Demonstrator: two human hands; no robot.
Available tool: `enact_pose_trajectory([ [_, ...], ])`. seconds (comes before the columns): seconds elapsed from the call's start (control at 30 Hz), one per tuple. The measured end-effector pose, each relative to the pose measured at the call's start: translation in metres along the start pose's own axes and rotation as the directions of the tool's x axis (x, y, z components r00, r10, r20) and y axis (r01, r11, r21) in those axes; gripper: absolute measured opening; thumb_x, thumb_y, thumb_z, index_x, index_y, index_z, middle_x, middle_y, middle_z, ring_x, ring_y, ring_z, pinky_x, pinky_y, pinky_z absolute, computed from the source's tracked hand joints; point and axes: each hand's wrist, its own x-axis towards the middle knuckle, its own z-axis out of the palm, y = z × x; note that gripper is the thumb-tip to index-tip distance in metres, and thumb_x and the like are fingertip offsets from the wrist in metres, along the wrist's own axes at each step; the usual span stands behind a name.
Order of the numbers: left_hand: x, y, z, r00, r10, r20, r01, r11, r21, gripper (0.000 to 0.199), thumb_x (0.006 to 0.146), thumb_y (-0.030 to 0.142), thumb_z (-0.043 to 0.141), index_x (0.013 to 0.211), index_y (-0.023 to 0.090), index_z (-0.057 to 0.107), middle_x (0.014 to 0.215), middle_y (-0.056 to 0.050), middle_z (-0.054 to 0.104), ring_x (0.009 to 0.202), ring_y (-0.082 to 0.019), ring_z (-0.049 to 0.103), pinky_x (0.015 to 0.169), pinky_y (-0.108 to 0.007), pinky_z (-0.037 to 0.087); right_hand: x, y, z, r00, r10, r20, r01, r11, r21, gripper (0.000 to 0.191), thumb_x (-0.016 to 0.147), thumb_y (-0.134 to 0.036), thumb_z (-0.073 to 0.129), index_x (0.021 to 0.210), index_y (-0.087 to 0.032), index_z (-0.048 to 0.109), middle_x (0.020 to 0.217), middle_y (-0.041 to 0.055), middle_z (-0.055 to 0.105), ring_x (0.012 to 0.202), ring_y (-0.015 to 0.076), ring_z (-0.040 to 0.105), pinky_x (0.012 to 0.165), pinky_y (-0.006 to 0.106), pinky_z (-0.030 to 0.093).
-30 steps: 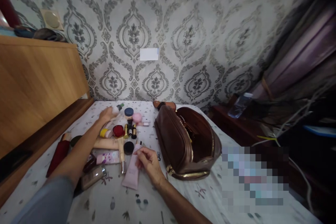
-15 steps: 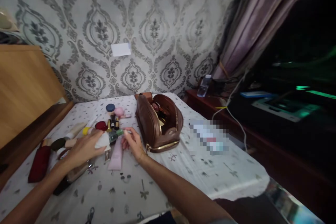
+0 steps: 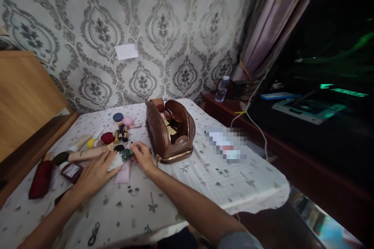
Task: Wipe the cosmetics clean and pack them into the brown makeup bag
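Note:
A small bottle with a dark green see-through end and a white part lies sideways between my hands, low over the table. My left hand grips its white part from the left. Fingers of my right hand pinch together at the green end; the exact contact is hidden. Under the bottle lies a pink tube, partly covered. Behind my left hand are a beige tube and a dark bottle with a label. The open brown toiletry bag, with items inside, stands right of my right hand.
A red pouch lies at the left by the wooden board. Lipsticks, a red compact and a pink sponge sit farther back. A water bottle and white cable are at the right.
The view has shifted slightly. Both hands still hold the bottle, now tilted a little differently. More of the beige tube and the dark labelled bottle shows beside my left hand.

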Motion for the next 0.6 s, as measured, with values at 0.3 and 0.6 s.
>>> enact_pose_trajectory([
  [0.3, -0.002, 0.015, 0.005, 0.998, 0.015, -0.065, -0.003, 0.985, 0.174, 0.045, 0.096, 0.050, 0.053, 0.121, 0.013, 0.060, 0.113, -0.018, 0.069, 0.108, -0.035, 0.064, 0.094, -0.047, 0.048, 0.001, 0.007, 0.000, 0.999, -0.027, 0.044, 0.031, 0.997, -0.076, 0.039, 0.078, -0.061, 0.056, 0.074, -0.023, 0.050, 0.048, -0.0079, 0.047, 0.039, 0.0092, 0.037, 0.040, 0.023, 0.027],
  [0.6, 0.019, 0.038, -0.007, 0.998, -0.019, 0.067, 0.016, 0.999, 0.041, 0.039, 0.094, 0.040, 0.060, 0.124, 0.016, 0.056, 0.114, -0.014, 0.066, 0.108, -0.031, 0.061, 0.091, -0.043, 0.049, -0.008, 0.000, 0.001, 0.973, -0.184, 0.141, 0.203, 0.970, -0.133, 0.033, 0.081, -0.054, 0.059, 0.077, -0.022, 0.054, 0.058, -0.0054, 0.046, 0.054, 0.0120, 0.042, 0.049, 0.024, 0.033],
])
